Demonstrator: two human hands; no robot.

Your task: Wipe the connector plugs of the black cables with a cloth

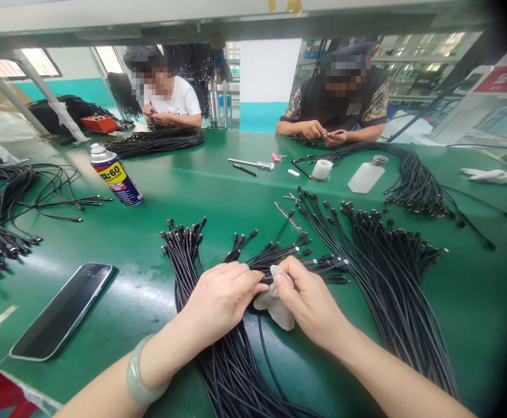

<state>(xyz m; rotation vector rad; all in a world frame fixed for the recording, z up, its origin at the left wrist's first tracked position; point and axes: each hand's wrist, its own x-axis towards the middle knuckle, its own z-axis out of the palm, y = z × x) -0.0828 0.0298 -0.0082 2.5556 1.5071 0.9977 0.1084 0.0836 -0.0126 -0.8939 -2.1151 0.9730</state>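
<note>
My left hand (pixel 225 293) is closed in a pinch on the end of a black cable (pixel 265 348), whose length hangs down below my fingers. Close beside it, my right hand (pixel 312 299) grips a light grey cloth (pixel 281 313) folded around the cable's end, so the connector itself is mostly hidden. Under both hands lies a thick bundle of black cables (pixel 240 377), its connectors fanned out toward the far side. To the right is another large bundle of black cables (pixel 392 273) with small plugs at its top.
A phone (pixel 64 313) and an SL-60 spray can (pixel 116 177) stand to the left, near more cables (pixel 0 215). Calipers (pixel 251 164), a white tape roll (pixel 322 169) and a clear bottle (pixel 367 176) lie farther back. Two people handle small parts across the green table (pixel 148 255).
</note>
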